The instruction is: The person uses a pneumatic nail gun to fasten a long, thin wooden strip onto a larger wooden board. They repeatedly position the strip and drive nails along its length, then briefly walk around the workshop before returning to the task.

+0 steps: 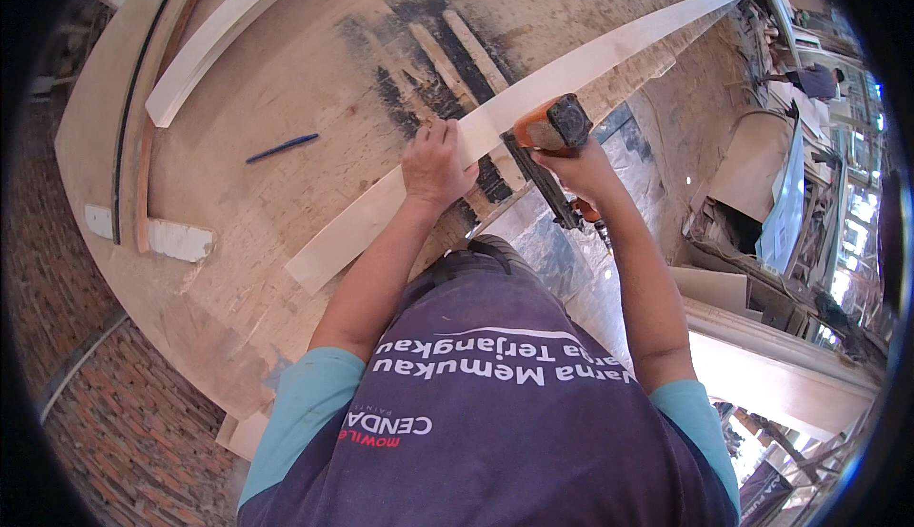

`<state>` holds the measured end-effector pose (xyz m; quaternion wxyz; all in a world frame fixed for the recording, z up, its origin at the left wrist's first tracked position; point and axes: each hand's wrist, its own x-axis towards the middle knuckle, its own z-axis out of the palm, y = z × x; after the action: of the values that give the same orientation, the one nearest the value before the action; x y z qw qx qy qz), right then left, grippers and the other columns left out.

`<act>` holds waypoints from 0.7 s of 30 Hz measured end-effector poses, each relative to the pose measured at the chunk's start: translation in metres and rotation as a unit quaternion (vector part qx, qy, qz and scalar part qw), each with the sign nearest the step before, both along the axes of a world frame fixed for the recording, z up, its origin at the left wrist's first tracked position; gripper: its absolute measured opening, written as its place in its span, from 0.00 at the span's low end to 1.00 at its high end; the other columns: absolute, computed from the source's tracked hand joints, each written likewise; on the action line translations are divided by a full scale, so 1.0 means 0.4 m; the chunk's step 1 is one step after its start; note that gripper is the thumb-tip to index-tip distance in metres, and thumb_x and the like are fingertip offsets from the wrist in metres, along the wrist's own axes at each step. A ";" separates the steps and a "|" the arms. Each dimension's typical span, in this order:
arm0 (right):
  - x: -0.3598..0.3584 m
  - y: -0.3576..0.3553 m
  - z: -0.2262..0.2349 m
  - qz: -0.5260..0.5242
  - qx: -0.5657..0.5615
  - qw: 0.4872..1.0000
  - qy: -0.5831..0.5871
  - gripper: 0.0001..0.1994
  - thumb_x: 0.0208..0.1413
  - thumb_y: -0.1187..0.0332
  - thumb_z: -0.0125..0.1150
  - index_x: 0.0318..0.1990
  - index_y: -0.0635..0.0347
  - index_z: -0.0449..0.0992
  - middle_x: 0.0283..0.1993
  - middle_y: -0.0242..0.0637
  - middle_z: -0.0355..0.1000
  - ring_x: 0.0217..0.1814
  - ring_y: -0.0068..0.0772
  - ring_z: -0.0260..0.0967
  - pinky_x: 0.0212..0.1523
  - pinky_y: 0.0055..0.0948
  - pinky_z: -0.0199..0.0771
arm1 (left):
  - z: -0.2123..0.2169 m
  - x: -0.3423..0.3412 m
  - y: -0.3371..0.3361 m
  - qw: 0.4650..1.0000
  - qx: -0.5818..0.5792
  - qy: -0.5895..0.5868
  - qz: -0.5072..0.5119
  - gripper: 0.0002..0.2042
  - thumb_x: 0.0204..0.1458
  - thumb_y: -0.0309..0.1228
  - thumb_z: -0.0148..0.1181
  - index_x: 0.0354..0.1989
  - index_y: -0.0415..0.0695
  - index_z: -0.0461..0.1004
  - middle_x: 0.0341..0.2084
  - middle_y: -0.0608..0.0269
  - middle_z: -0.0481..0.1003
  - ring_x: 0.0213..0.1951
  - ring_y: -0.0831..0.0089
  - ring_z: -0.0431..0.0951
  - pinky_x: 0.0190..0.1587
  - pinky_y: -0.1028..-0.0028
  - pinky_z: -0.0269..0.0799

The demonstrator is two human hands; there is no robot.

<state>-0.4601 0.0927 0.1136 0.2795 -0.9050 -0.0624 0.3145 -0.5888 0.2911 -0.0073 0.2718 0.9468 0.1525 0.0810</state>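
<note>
Plank (482,129) (pale wood) slants from lower left to upper right.

Pen (282,148) left of board (590,60)

1. You have two hands: left hand (438,163), right hand (577,169).
2. You hold one nail gun (550,131).
3. Under your left hand: one plank (619,49).
4. You have one pen (282,148) before you.
5. You wear two sleeves (316,389).
6. You have one co-worker (816,80) in view.
</note>
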 end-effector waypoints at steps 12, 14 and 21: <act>0.009 -0.021 -0.010 0.087 0.010 0.994 -0.060 0.24 0.53 0.60 0.78 0.56 0.58 0.83 0.49 0.51 0.85 0.55 0.51 0.83 0.56 0.42 0.81 | 0.064 -0.085 0.025 0.997 0.060 -0.016 0.037 0.52 0.33 0.58 0.78 0.71 0.47 0.69 0.56 0.55 0.74 0.59 0.54 0.74 0.61 0.48 0.66; 0.007 -0.030 -0.012 0.084 0.024 0.995 -0.048 0.24 0.53 0.60 0.78 0.56 0.57 0.84 0.50 0.51 0.85 0.55 0.52 0.83 0.56 0.43 0.81 | 0.051 -0.171 0.076 0.999 0.028 0.006 0.037 0.53 0.33 0.59 0.78 0.73 0.51 0.68 0.60 0.55 0.72 0.63 0.57 0.71 0.66 0.44 0.59; 0.001 -0.053 -0.033 0.102 0.069 0.988 -0.089 0.23 0.52 0.60 0.78 0.56 0.55 0.84 0.50 0.50 0.85 0.55 0.52 0.83 0.56 0.43 0.81 | -0.015 -0.399 0.145 0.993 0.089 0.055 0.045 0.46 0.34 0.49 0.79 0.68 0.48 0.75 0.50 0.54 0.78 0.53 0.52 0.78 0.59 0.53 0.71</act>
<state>-0.4599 0.0716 0.1003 0.3008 -0.8970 -0.2003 0.2546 -0.7484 0.3490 -0.0133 0.1733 0.9625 0.2016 0.0543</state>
